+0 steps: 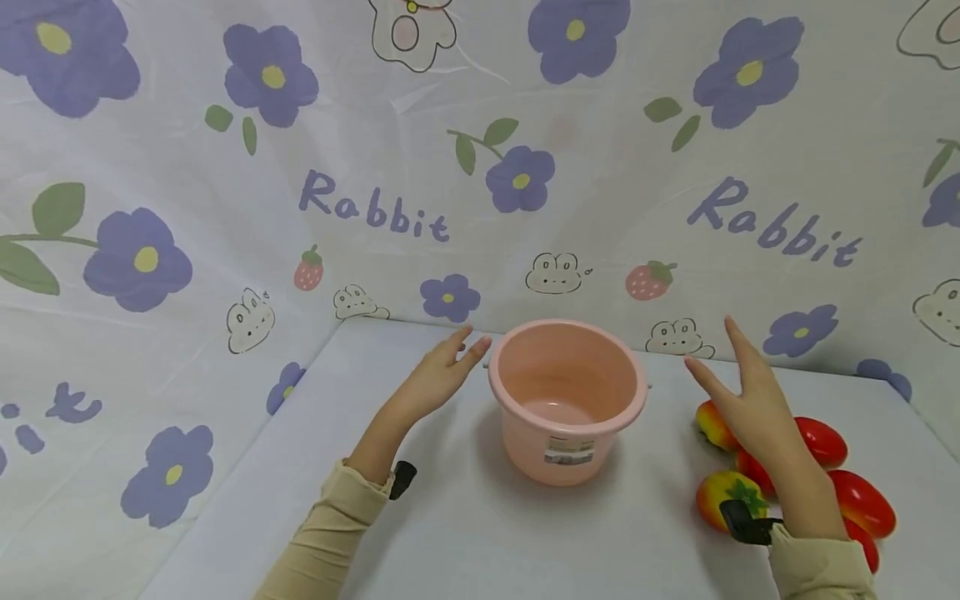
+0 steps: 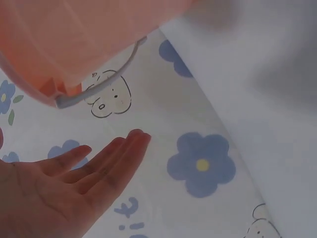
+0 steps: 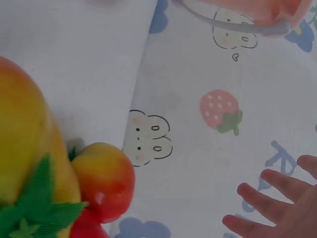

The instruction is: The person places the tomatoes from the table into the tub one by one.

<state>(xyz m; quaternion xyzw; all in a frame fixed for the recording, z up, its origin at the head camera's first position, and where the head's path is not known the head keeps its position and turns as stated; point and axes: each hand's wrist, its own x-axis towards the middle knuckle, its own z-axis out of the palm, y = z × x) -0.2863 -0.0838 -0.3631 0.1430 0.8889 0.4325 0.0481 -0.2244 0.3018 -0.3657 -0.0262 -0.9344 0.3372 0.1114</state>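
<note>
A pink plastic bucket (image 1: 517, 421) stands upright on the white table, a label on its front. Just left of its rim is my left hand (image 1: 437, 379), fingers extended and touching nothing; the left wrist view shows that hand (image 2: 84, 188) below the bucket's grey handle (image 2: 99, 89). My right hand (image 1: 757, 408) hovers right of the bucket, above a group of fruit, its fingers spread and holding nothing. A yellow-red fruit with a green leafy top (image 1: 723, 500) lies by that wrist. Red fruits (image 1: 862, 502) lie beside it, partly hidden by the forearm.
A white cloth (image 1: 375, 108) printed with purple flowers, rabbits and strawberries hangs behind and at the sides. The white tabletop (image 1: 465, 533) extends in front of the bucket. Black wrist straps (image 1: 402, 479) are on both arms.
</note>
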